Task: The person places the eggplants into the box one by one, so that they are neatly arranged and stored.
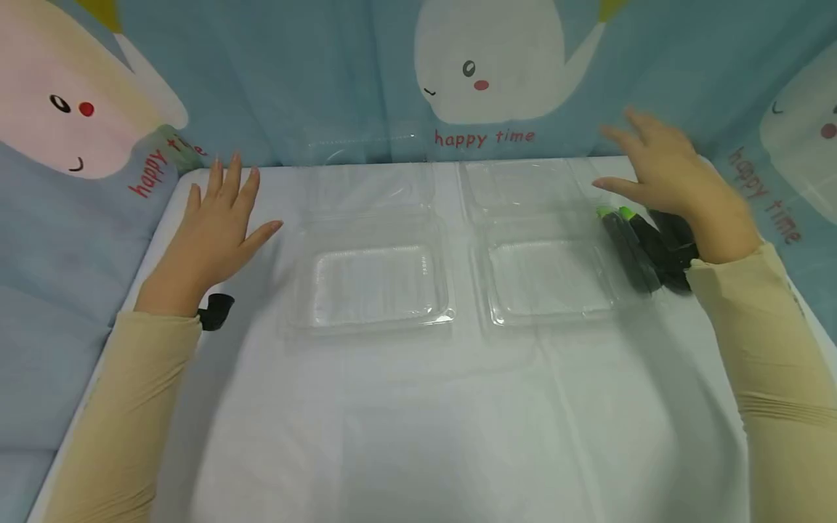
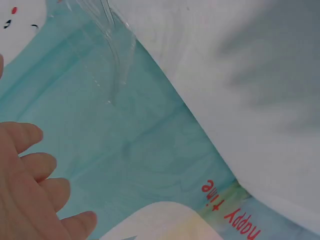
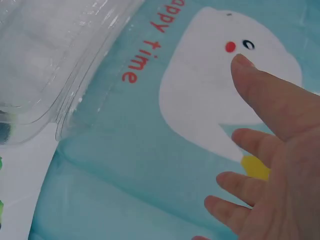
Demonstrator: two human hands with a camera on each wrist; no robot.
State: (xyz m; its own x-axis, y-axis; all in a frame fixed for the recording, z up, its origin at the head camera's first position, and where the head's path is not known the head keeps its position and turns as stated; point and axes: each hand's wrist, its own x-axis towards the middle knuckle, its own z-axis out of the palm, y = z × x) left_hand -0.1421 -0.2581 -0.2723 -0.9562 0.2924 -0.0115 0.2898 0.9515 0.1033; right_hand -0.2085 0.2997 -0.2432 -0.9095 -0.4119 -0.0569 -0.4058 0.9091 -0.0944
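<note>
My left hand (image 1: 219, 229) hovers at the left side of the table, fingers spread and straight, holding nothing. A clear plastic clamshell container (image 1: 438, 317) stands to its right, lid folded open toward the back. A second clear clamshell container (image 1: 500, 318), also with its lid back, sits beside the first. Over the back right corner my right hand (image 1: 673, 171) is raised, fingers apart and nothing in its grasp. Below that hand lie dark, elongated objects (image 1: 647, 236) with bright green ends, partly behind the right container's side; their kind is unclear.
The containers rest on a white-covered table (image 1: 405, 436). A blue curtain (image 1: 314, 80) with cartoon whales and "happy time" lettering hangs along the back and sides. A small black piece (image 1: 216, 311) shows at the left wrist.
</note>
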